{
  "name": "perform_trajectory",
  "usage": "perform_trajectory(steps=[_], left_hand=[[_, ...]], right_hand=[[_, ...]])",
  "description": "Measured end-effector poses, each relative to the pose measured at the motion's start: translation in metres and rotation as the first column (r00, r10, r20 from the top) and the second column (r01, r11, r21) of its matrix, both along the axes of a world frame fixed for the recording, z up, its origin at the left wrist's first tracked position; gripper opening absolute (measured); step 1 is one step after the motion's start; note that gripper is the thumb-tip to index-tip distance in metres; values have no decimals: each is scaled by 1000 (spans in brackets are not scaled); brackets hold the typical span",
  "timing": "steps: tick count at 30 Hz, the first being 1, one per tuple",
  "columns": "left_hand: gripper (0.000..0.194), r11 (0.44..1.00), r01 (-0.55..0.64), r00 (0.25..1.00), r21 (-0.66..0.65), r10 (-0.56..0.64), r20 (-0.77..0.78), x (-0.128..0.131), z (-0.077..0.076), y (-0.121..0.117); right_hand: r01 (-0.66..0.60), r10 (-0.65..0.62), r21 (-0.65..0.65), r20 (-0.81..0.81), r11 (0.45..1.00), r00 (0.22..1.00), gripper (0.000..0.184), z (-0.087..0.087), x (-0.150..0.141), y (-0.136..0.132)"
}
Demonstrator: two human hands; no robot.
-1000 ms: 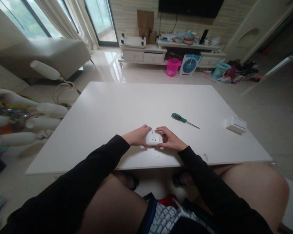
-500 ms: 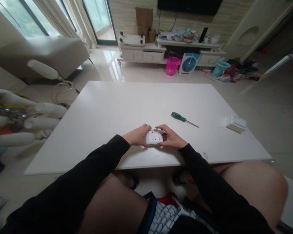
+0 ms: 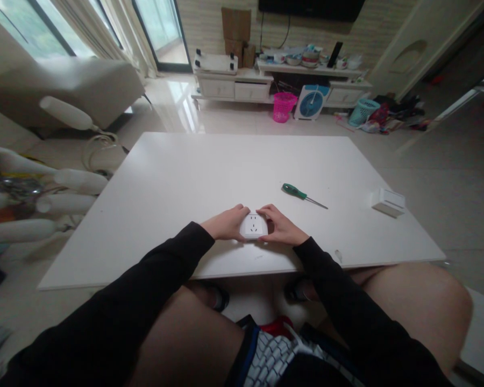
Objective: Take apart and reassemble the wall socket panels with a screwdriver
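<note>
A white wall socket with dark pin slots faces up near the front edge of the white table. My left hand grips its left side, fingers at the far edge and thumb at the near edge. Around the right side curls my right hand, with a gap between its palm and the socket. Both hands are closed on the socket. Beyond my right hand lies a screwdriver with a green handle, its metal shaft pointing right.
A white box-shaped piece stands near the table's right edge. A small clear scrap lies by the front edge. Left of the table are white rounded chair parts. A pink basket and a blue fan stand on the floor beyond.
The dark gap along the socket's far edge has closed to a thin line, and its face plate sits squarer. Both hands keep their hold. The view has shifted slightly.
</note>
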State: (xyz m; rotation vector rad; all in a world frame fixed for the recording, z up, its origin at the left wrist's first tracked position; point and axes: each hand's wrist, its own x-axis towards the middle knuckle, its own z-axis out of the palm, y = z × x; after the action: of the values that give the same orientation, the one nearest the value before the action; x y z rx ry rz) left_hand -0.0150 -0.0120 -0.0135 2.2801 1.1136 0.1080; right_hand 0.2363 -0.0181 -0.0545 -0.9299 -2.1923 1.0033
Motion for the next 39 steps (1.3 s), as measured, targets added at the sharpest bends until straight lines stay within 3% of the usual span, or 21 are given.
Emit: perform_trajectory(steps=[12, 18, 21, 24, 27, 29, 34, 39], left_hand=[[71, 999, 23, 994, 36, -19, -107, 5, 6, 4], [72, 999, 8, 999, 37, -6, -48, 4, 3, 6], [66, 999, 3, 1000, 52, -3, 7, 3, 1, 6], [60, 995, 30, 999, 97, -31, 16, 3, 1, 7], [58, 989, 54, 998, 135, -59, 30, 4, 5, 7], [58, 982, 76, 996, 172, -81, 27, 5, 9, 6], [67, 952, 90, 995, 292, -99, 18, 9, 19, 1], [66, 960, 56, 994, 273, -80, 80, 16, 20, -7]], right_hand=[[-15, 15, -14, -8, 1000, 1000, 79, -4, 3, 6], [-35, 31, 87, 55, 996, 998, 85, -6, 3, 4], [-3, 2, 54, 23, 999, 1000, 89, -7, 4, 1], [87, -94, -93, -79, 992, 992, 88, -10, 3, -3], [211, -273, -282, -200, 936, 941, 60, -15, 0, -4], [278, -368, -342, -235, 898, 900, 44, -19, -3, -3], [346, -503, -442, -311, 828, 806, 43, -26, -11, -4], [390, -587, -473, -397, 790, 706, 44, -31, -14, -11]])
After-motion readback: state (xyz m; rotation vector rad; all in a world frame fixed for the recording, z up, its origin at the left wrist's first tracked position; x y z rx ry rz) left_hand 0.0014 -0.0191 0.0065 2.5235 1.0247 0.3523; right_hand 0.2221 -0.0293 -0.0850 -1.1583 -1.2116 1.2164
